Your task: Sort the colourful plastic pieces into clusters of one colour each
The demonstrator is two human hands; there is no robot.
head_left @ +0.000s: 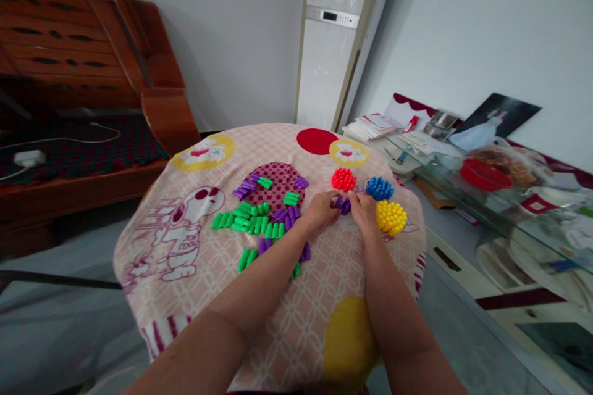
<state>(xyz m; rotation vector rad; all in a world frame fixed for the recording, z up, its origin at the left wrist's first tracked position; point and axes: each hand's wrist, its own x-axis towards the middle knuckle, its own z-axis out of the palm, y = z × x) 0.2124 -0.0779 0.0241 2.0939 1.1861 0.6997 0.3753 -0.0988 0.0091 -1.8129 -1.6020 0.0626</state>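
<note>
Between my two hands lie a few small purple plastic pieces (343, 204), close to the cloth. My left hand (323, 208) has its fingers closed at their left side, and my right hand (362, 208) is closed at their right side. Just beyond stands a tight cluster of red pegs (343, 179). Blue pegs (380, 187) and yellow pegs (391, 218) are bunched beside my right hand. Left of my left hand, green pieces (250, 222) and more purple pieces (288, 216) are scattered in small groups; my left forearm partly hides some.
A patterned cloth (204, 296) covers the round table. A glass-topped cabinet (463, 188) at the right holds papers, a red bowl (486, 175), a bag and a photo (498, 114). A wooden bench (83, 154) stands left, a tall white unit (327, 62) behind.
</note>
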